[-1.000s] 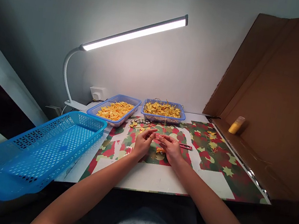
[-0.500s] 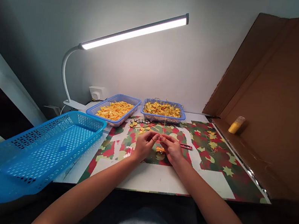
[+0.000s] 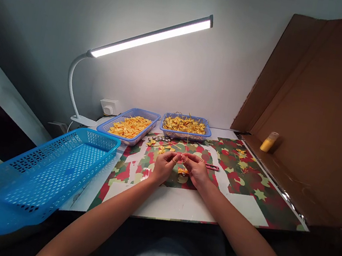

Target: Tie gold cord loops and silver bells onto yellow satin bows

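Fingers (image 3: 176, 158) of the left hand (image 3: 163, 168) and right hand (image 3: 199, 172) nearly meet in the head view, pinching a thin cord (image 3: 187, 143) above the table's (image 3: 174, 203) middle. Just below, between the hands, is a yellow bow (image 3: 181, 171). Two purple-blue baskets (image 3: 185, 135) of yellow pieces stand near the back edge; a bright blue basket (image 3: 64, 167) juts past the front left corner.

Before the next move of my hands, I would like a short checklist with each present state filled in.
1. Thin cord held by left hand and right hand: ok, both pinch it.
2. Thin cord knotted: cannot tell, the hands cover the spot.
3. Yellow bow in sight: ok, just below the fingertips.
4. Pink tool wholly in view: not ok, the right hand partly hides it.
5. Lamp lit: ok.
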Available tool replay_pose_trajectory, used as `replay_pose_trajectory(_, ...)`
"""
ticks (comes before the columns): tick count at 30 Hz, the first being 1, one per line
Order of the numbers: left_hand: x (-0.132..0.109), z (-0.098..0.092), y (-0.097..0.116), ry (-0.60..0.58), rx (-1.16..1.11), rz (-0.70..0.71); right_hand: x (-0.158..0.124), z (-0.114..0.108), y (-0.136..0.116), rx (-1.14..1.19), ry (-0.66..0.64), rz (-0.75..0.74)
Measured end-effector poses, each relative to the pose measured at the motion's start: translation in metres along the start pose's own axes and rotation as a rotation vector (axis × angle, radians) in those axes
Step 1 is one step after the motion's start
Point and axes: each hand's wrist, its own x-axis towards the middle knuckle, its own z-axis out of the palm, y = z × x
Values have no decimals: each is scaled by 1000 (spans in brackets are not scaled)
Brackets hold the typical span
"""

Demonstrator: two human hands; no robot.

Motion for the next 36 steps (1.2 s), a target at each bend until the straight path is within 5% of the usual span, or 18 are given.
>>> replay_pose_trajectory(11,3,0,-2,44,-59,-35,-4,6,-1,-140,47,-252)
replay_pose_trajectory(22,3,3,-1,8,-86,8,5,-1,11,-276,69,-340)
replay_pose_trajectory(36,0,-5,-2,41,187,323,-14,-4,-16,-934,-58,-708)
